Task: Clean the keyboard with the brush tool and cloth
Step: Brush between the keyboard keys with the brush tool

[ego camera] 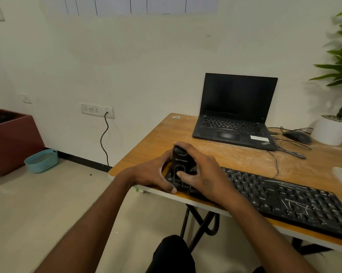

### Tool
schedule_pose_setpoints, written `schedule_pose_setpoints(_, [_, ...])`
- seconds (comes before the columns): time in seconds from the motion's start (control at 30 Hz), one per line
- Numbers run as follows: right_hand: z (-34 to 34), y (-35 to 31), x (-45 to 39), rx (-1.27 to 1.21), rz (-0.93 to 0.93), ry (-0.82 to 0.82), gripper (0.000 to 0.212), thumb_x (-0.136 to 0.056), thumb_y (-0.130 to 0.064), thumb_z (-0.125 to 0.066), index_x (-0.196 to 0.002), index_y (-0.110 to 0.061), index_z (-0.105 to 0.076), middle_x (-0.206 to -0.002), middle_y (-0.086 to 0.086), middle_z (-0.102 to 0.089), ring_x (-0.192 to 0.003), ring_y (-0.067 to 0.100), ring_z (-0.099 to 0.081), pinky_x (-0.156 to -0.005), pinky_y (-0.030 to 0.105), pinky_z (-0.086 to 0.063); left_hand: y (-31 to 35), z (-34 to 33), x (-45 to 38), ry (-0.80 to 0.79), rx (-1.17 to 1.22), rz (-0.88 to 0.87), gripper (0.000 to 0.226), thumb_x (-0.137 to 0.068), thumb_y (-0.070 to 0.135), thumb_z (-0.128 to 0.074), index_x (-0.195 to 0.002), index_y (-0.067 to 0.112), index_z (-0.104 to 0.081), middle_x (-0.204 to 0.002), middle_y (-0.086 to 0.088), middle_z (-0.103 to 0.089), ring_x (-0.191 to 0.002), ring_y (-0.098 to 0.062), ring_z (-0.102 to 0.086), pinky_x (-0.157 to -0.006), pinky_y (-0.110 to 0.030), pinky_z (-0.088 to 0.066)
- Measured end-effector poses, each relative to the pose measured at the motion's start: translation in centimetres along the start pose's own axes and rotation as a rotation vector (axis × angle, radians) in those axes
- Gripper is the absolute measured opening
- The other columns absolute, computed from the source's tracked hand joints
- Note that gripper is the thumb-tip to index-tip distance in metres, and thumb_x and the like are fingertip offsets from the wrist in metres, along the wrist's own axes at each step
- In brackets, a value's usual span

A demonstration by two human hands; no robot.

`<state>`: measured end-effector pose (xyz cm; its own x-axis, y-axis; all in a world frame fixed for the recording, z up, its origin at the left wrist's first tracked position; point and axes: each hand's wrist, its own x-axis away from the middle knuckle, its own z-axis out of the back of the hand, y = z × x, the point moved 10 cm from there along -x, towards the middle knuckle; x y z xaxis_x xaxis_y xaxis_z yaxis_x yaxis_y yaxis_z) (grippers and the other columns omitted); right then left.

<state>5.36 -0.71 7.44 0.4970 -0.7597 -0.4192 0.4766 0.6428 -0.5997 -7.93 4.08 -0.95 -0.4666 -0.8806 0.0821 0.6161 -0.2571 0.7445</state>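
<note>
Both hands hold a black brush tool upright over the left end of the keyboard.

At lower centre, the left hand [154, 174] curls against the brush tool [180, 164] from the left while the right hand [201, 172] wraps it from the right, its grip closed round the body, probably to steady it on the keys. The keyboard [284, 198] lies along the near edge of the surface [146, 142], streaked with white dust. No cloth is clearly visible. Farther back stands an open laptop [235, 111]; at far left a teal basket [41, 160], contents unclear.
</note>
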Motion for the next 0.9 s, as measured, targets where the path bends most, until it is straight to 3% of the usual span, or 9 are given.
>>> schedule_pose_setpoints(0.07, [1.5,1.3,0.9,-0.010,-0.039,0.004,0.079,-0.087,-0.019,-0.075,-0.144,-0.055,-0.034,-0.116,-0.017,-0.060,-0.098,-0.002,-0.062,-0.076,0.014,-0.056,-0.2,0.0,0.0,-0.010,0.018,0.002,0.128,-0.075,0.026,-0.096,-0.164,0.042,-0.007,-0.158,0.011,-0.038,-0.140,-0.012,-0.046,-0.111,-0.024,-0.046])
schedule_pose_setpoints(0.13, [2.4,2.2,0.9,-0.020,-0.072,0.034,0.078,-0.087,-0.019,-0.076,-0.144,-0.052,-0.036,-0.119,-0.012,-0.061,-0.100,0.001,-0.063,-0.075,0.018,-0.058,-0.4,0.0,-0.1,-0.010,0.026,0.013,0.132,-0.076,0.023,-0.096,-0.166,0.043,-0.001,-0.159,0.010,-0.034,-0.141,-0.014,-0.045,-0.106,-0.020,-0.046])
schedule_pose_setpoints(0.23, [1.2,1.4,-0.3,0.000,-0.053,0.073,0.078,-0.087,-0.019,-0.076,-0.145,-0.051,-0.035,-0.119,-0.007,-0.064,-0.098,0.007,-0.065,-0.077,0.025,-0.061,-0.4,-0.1,-0.2,-0.011,0.027,0.002,0.126,-0.076,0.021,-0.095,-0.164,0.042,-0.008,-0.157,0.012,-0.039,-0.138,-0.012,-0.049,-0.105,-0.019,-0.048])
schedule_pose_setpoints(0.37, [-1.0,0.2,-2.3,-0.026,-0.014,0.063,0.078,-0.087,-0.016,-0.075,-0.145,-0.051,-0.035,-0.115,-0.005,-0.066,-0.094,0.008,-0.066,-0.077,0.028,-0.061,-0.2,-0.1,0.0,-0.001,0.018,0.021,0.102,-0.080,0.014,-0.091,-0.149,0.042,-0.021,-0.140,0.027,-0.043,-0.125,0.008,-0.048,-0.091,0.000,-0.043])
schedule_pose_setpoints(0.43, [-0.6,0.6,-2.1,-0.015,-0.022,0.041,0.078,-0.087,-0.016,-0.075,-0.145,-0.051,-0.035,-0.118,-0.006,-0.066,-0.098,0.007,-0.065,-0.079,0.025,-0.060,-0.2,-0.1,0.0,-0.002,0.020,0.011,0.108,-0.079,0.017,-0.093,-0.154,0.041,-0.020,-0.146,0.022,-0.043,-0.129,0.003,-0.048,-0.096,-0.005,-0.045])
schedule_pose_setpoints(0.53, [1.4,2.4,-0.8,-0.004,-0.065,0.023,0.078,-0.087,-0.017,-0.076,-0.145,-0.051,-0.036,-0.123,-0.007,-0.063,-0.103,0.007,-0.063,-0.079,0.025,-0.060,-0.4,0.0,0.1,-0.014,0.059,0.011,0.131,-0.074,0.024,-0.096,-0.164,0.045,-0.004,-0.161,0.009,-0.034,-0.138,-0.013,-0.049,-0.108,-0.024,-0.048])
schedule_pose_setpoints(0.67, [1.6,3.0,-1.4,0.020,-0.081,0.062,0.079,-0.087,-0.018,-0.076,-0.146,-0.050,-0.034,-0.124,-0.002,-0.063,-0.103,0.011,-0.065,-0.080,0.034,-0.062,-0.1,-0.1,0.0,-0.022,0.072,0.015,0.136,-0.071,0.026,-0.097,-0.164,0.048,0.000,-0.164,0.008,-0.032,-0.141,-0.016,-0.048,-0.114,-0.033,-0.048])
schedule_pose_setpoints(0.8, [-0.5,1.5,-3.5,0.032,-0.024,0.063,0.078,-0.088,-0.018,-0.074,-0.146,-0.050,-0.033,-0.114,-0.003,-0.068,-0.095,0.007,-0.065,-0.078,0.028,-0.061,0.4,-0.1,0.2,-0.016,0.070,0.003,0.123,-0.074,0.021,-0.096,-0.162,0.042,-0.012,-0.154,0.013,-0.043,-0.136,-0.010,-0.051,-0.110,-0.027,-0.048])
schedule_pose_setpoints(0.9, [0.1,1.9,-3.3,0.068,-0.023,0.033,0.078,-0.088,-0.018,-0.074,-0.146,-0.051,-0.033,-0.115,-0.004,-0.068,-0.098,0.008,-0.065,-0.080,0.030,-0.060,0.2,-0.1,0.2,-0.019,0.085,0.009,0.127,-0.073,0.022,-0.096,-0.163,0.043,-0.010,-0.156,0.012,-0.041,-0.136,-0.013,-0.052,-0.111,-0.029,-0.049])
